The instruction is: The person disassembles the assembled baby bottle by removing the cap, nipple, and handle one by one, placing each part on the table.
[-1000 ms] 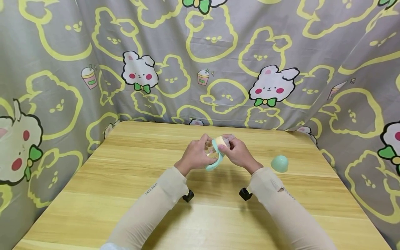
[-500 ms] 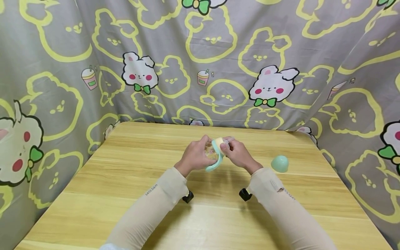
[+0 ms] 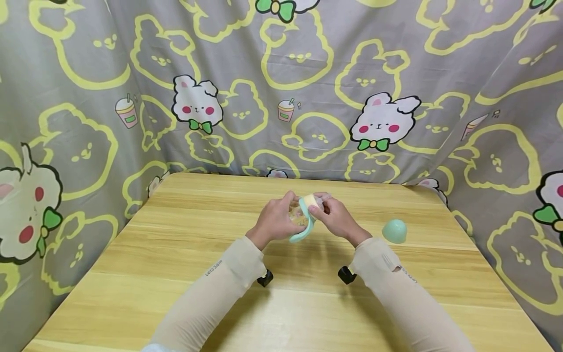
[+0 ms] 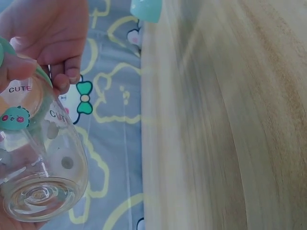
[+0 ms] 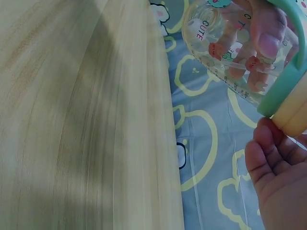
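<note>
A clear baby bottle (image 4: 62,153) with small printed pictures and the word CUTE is held above the table, tilted on its side. My left hand (image 3: 275,218) grips its clear body, fingers wrapped round it, as the right wrist view also shows. A mint green handle ring (image 5: 288,81) circles its neck. Beside that sits a cream-coloured collar (image 3: 310,200), which my right hand (image 3: 335,216) pinches between thumb and fingers. The translucent tip past the collar is partly hidden by the right fingers. A mint green domed cap (image 3: 395,231) stands on the table, right of the right hand.
The wooden table (image 3: 176,293) spreads under both arms. A grey patterned curtain (image 3: 246,58) hangs behind it and along both sides. Small black devices (image 3: 265,278) hang under the wrists.
Both hands stay at nearly the same place on the bottle. My right fingers have shifted slightly about the collar. The cap has not moved on the table.
</note>
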`<state>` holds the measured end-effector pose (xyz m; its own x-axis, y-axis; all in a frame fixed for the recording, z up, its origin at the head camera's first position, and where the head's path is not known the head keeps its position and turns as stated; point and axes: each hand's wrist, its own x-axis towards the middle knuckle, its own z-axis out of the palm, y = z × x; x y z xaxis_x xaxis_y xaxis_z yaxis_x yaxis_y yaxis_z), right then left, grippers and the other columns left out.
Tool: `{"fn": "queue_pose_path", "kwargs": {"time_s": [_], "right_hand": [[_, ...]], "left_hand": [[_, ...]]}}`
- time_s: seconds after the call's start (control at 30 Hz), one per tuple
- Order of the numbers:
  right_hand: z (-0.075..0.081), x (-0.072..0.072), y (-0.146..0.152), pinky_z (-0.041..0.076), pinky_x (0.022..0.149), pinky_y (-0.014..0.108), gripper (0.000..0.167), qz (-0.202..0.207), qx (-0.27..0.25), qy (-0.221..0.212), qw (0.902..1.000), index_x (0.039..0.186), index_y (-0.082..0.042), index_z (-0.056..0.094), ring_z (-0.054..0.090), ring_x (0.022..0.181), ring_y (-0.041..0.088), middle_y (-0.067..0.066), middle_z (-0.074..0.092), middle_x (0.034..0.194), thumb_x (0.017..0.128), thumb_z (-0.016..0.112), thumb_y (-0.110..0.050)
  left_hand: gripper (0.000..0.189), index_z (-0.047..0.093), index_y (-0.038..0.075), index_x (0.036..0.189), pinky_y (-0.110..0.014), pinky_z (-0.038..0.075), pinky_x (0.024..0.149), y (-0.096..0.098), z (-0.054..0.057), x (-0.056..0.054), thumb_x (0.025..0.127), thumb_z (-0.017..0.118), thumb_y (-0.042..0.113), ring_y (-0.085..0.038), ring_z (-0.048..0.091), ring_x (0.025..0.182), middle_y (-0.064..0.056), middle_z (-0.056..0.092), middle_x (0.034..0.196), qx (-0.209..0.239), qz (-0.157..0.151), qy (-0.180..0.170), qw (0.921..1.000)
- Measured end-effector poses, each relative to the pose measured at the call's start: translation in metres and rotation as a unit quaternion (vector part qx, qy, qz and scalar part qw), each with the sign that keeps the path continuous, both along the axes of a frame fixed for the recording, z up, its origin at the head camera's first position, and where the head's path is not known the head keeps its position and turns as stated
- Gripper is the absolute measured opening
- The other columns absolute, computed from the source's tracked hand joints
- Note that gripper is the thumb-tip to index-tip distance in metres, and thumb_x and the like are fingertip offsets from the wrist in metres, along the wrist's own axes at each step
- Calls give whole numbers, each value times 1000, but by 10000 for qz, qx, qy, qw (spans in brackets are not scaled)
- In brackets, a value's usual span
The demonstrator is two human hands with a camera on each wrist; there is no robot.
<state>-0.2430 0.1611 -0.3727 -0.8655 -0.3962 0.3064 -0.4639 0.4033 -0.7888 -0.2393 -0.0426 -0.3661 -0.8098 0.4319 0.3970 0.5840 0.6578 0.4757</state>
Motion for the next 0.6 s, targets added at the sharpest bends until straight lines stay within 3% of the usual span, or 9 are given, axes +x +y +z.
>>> {"fn": "queue_pose_path", "kwargs": {"time_s": [0.3,0.43,0.6], "right_hand": [[-2,1,2,46,64,30,58,-219,365,183,9989,132,5,50,55,72,18,7,65,88,101,47,-43],[-3,1,2,47,67,31,55,-122,299,113,9994,132,6,49,58,76,19,9,66,93,100,49,-39],[-1,1,3,49,67,31,69,-181,378,218,9989,131,5,52,59,74,24,11,65,89,99,39,-56]], "left_hand": [[52,55,9,107,-27,46,58,1,-1,1,70,83,33,-14,58,67,-5,69,98,-163,81,333,9993],[52,55,10,106,-26,46,57,0,-2,1,70,84,33,-13,57,66,-4,68,94,-185,96,378,9991],[52,55,10,107,-26,45,55,0,-2,-1,70,84,33,-13,56,64,-3,65,85,-152,86,355,9992]]}}
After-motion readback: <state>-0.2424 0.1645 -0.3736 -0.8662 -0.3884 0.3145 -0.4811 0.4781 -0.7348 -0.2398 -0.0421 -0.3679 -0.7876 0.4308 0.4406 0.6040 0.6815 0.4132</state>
